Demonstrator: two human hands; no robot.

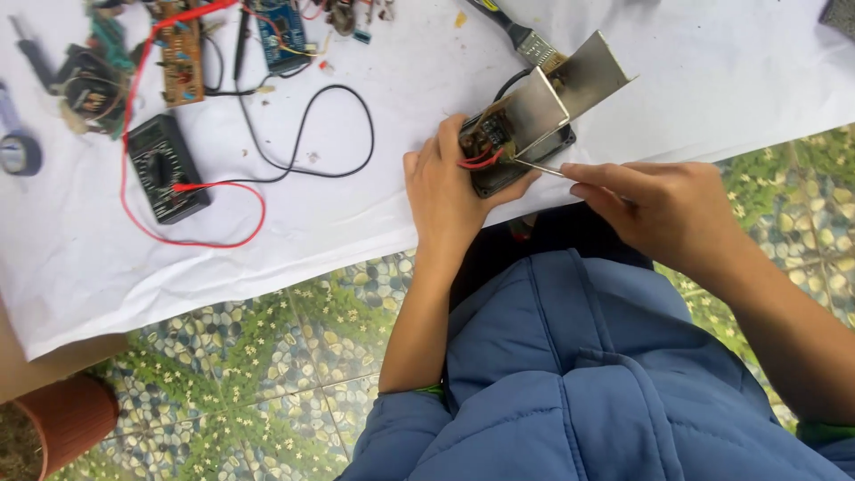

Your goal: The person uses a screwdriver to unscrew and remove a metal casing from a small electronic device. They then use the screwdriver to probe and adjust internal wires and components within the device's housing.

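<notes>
Fingers of the left hand [443, 191] wrap the opened power supply unit [521, 134] at the table [356, 214] edge; the right hand [663, 209] pinches a thin metal probe [539, 167] against its exposed board. Cover already lifted, wiring loose. A multimeter [165, 167] lies well apart.

A single head-mounted camera looks steeply down from close above the person's blue jacket [579, 374]. It faces forward over the near edge of the white-covered table [374, 214], with pebble-patterned floor [267, 356] below. No second view exists.
</notes>
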